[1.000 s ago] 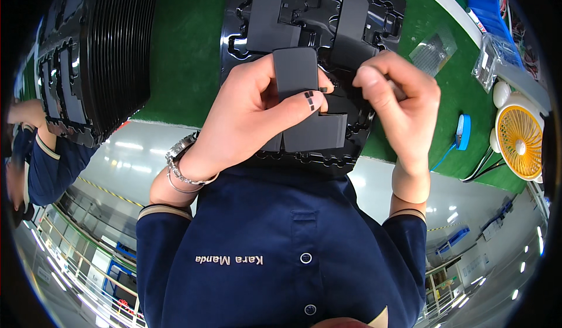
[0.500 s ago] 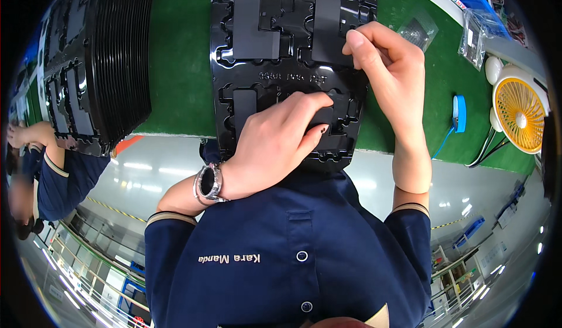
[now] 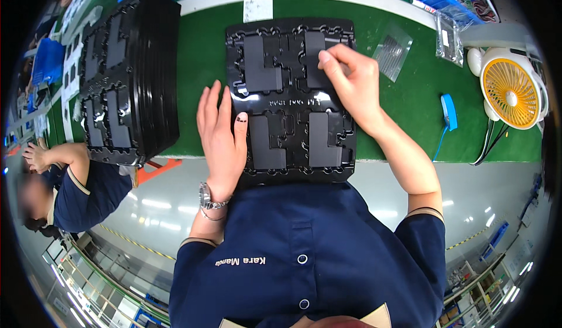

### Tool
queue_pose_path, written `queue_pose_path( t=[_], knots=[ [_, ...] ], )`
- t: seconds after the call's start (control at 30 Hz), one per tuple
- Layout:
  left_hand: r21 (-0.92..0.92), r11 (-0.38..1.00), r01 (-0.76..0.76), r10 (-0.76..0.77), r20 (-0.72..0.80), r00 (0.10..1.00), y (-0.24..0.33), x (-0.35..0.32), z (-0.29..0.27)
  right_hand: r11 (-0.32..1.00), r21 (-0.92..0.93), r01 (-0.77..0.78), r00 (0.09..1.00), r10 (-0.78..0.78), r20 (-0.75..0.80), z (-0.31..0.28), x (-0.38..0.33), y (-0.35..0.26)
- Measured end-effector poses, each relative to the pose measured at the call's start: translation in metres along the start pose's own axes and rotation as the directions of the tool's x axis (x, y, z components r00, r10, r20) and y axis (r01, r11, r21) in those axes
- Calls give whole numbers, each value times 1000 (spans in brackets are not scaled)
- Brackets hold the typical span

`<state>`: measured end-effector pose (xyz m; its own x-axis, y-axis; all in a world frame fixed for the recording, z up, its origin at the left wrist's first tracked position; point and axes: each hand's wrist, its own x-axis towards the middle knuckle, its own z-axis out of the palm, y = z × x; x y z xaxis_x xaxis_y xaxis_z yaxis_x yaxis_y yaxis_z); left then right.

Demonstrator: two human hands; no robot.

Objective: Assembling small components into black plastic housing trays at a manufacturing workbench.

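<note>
In front of me lies a black moulded plastic tray (image 3: 293, 101) with dark grey flat L-shaped pieces (image 3: 260, 64) in its pockets. My left hand (image 3: 222, 132) rests flat along the tray's left edge, fingers stretched and thumb on the rim, holding nothing. Over the far right piece (image 3: 315, 53) is my right hand (image 3: 354, 85), its thumb and forefinger pressed together. Whatever may be between those fingertips is too small or hidden to make out. The two near pieces (image 3: 325, 143) lie uncovered in their pockets.
A tall stack of similar black trays (image 3: 155, 76) stands to the left on the green table (image 3: 202, 53). At the right are a clear bag (image 3: 393, 53), a blue strap (image 3: 449, 111), a yellow-and-white fan (image 3: 509, 96) and a blue bin (image 3: 445, 3). Another person (image 3: 88, 193) works at far left.
My left hand has moved left off the near pockets to the tray's edge and opened out. My right hand stays pinched over the far right piece. The view has shifted, showing more table beyond.
</note>
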<state>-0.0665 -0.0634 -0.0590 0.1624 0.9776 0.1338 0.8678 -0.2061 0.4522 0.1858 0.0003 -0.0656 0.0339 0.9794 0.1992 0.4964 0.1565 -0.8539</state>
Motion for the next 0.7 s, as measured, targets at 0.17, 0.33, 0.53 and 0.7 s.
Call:
queue_pose_path(
  t=[0.17, 0.33, 0.53, 0.7],
  knots=[
    [-254, 966, 38, -47, -31, 998, 7, 6, -14, 994, 108, -17, 997, 25, -74, -6, 2, -8],
    [-843, 425, 330, -187, 275, 943, 31, 15, -36, 967, 252, -21, 985, 64, -163, -14, 7, -3],
    [-872, 438, 218, -198, 142, 970, 14, 25, -100, 920, 389, -41, 957, 149, -250, -42, 15, -9],
    [-787, 608, 104, -342, -142, 929, -53, 26, -176, 941, 334, -44, 980, 105, -168, -43, 20, -9]
  ],
)
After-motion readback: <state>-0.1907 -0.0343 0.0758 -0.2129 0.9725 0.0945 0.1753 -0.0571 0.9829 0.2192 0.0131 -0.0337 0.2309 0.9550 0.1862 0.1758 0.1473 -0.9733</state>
